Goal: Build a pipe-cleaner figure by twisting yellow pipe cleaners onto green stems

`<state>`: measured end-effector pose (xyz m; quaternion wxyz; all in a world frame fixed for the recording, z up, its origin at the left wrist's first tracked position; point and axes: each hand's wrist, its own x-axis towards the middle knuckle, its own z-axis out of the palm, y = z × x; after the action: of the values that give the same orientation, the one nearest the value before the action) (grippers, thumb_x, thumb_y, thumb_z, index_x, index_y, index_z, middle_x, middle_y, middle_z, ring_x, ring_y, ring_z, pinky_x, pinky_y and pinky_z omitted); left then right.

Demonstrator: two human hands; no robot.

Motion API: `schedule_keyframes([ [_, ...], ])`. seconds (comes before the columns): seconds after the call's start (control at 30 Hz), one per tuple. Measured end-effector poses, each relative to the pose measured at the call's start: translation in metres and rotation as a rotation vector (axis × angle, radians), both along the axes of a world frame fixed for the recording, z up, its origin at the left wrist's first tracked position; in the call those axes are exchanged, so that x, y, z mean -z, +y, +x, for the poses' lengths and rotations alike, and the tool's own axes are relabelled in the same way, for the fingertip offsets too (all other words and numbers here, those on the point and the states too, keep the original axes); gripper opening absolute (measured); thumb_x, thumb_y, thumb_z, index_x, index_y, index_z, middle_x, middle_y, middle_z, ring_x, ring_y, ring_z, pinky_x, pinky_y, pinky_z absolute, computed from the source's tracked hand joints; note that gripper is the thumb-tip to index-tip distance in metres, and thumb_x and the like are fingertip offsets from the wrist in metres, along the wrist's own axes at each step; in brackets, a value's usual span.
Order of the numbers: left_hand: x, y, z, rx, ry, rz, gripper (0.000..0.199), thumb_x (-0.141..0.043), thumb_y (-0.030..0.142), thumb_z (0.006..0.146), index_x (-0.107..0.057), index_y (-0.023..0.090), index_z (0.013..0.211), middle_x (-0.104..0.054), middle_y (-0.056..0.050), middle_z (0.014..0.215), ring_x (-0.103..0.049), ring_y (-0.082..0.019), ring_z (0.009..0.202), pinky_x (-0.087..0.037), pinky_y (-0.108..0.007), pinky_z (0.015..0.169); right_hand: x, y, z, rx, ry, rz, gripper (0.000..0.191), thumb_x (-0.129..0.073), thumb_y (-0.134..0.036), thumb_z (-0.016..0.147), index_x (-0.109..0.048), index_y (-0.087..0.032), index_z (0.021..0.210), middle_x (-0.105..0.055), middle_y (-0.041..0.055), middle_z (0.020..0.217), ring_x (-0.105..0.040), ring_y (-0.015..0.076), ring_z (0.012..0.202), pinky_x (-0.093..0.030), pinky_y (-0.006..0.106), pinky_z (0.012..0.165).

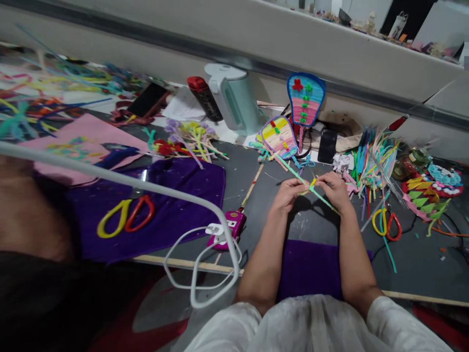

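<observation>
My left hand [288,194] pinches a light green pipe cleaner [326,202], which slants from the upper left down toward my right wrist. Where my fingertips meet, a short yellow pipe cleaner [313,182] crosses it. My right hand [334,190] is closed at that crossing, its fingertips pinching there; which strand they grip is hard to make out. Just beyond lie a yellow and pink fan-shaped pipe-cleaner piece [280,137] and a blue and pink one [306,100] with small flowers. Below my hands a purple cloth [309,266] covers the table's edge.
Scissors [387,224] and a bundle of pipe cleaners [375,161] lie to the right. A light blue kettle [240,102] stands at the back. Leftward are a magenta power strip [234,225], a white cable [146,183], other scissors [126,215] and another person's arm [31,210].
</observation>
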<state>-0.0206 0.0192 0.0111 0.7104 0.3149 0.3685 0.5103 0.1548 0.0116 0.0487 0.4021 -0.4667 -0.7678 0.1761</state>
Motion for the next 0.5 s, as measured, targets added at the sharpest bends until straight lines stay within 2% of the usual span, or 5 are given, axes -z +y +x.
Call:
schedule_keyframes([
  [0.2, 0.000, -0.001, -0.003, 0.032, -0.109, -0.008, 0.030, -0.088, 0.024, 0.044, -0.070, 0.012, 0.065, -0.067, -0.002, 0.061, -0.059, -0.011, 0.053, -0.048, -0.023, 0.058, 0.002, -0.001, -0.004, -0.098, 0.229, -0.133, 0.012, -0.065, -0.030, 0.083, -0.071, -0.022, 0.077, -0.068, 0.0009, 0.076, -0.059, 0.0158, 0.075, -0.044, 0.029, 0.073],
  [0.33, 0.001, -0.001, 0.001, -0.019, -0.209, -0.029, 0.033, -0.090, 0.024, 0.040, -0.069, 0.012, 0.063, -0.066, -0.001, 0.061, -0.059, -0.010, 0.054, -0.049, -0.023, 0.060, 0.010, -0.003, -0.019, -0.014, 0.363, -0.165, 0.014, -0.062, -0.030, 0.083, -0.068, -0.020, 0.074, -0.066, -0.0005, 0.072, -0.059, 0.0141, 0.070, -0.044, 0.027, 0.070],
  [0.5, 0.002, 0.002, 0.008, -0.183, -0.264, 0.002, 0.034, -0.091, 0.026, 0.039, -0.068, 0.014, 0.061, -0.063, 0.001, 0.057, -0.056, -0.008, 0.052, -0.047, -0.021, 0.056, 0.025, -0.003, -0.044, 0.113, 0.543, -0.226, 0.017, -0.060, -0.033, 0.081, -0.064, -0.019, 0.072, -0.061, -0.0028, 0.062, -0.056, 0.0122, 0.060, -0.043, 0.025, 0.063],
])
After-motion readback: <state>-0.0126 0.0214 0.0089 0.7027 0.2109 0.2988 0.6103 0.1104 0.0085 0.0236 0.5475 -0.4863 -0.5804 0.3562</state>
